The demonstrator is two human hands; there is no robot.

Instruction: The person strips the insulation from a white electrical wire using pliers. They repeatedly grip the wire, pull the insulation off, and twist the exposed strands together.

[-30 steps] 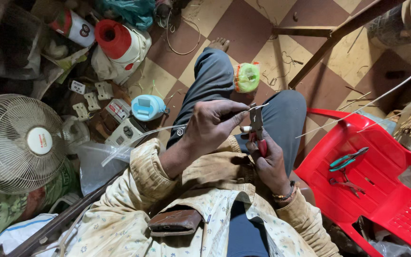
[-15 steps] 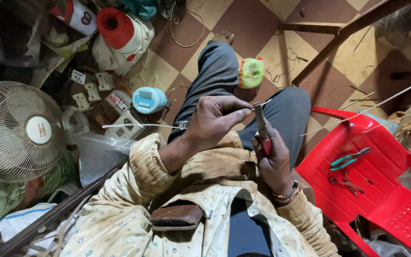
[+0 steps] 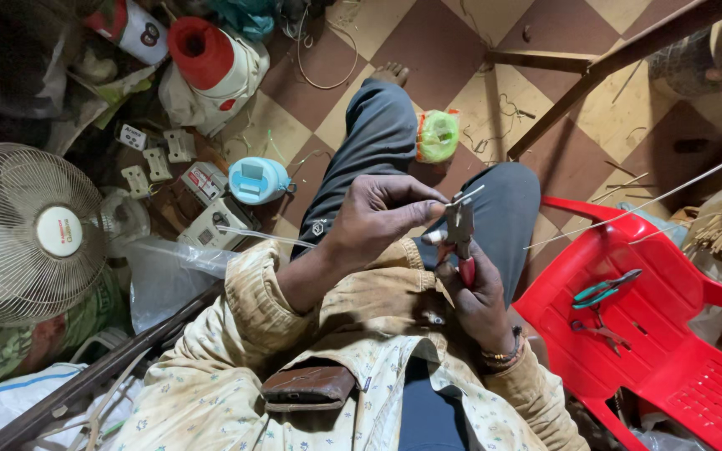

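Right hand (image 3: 480,292) is clenched on red-handled pliers (image 3: 461,234) over the lap; left hand (image 3: 373,219) pinches a thin pale wire (image 3: 265,237) at the pliers' nose. The wire looks light, springy and slippery: best held close to the pliers. Farther right, a red chair (image 3: 670,351).

Cluttered home workshop: checkered tile floor (image 3: 453,33), pliers on red plastic chair (image 3: 670,351), table fan (image 3: 27,234), thread spool (image 3: 202,52).

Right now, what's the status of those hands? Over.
Left hand pinching a thin wire. Right hand shut on red-handled pliers, open jaws at the wire's end. Nothing between hands; spare pliers lie on the red chair.
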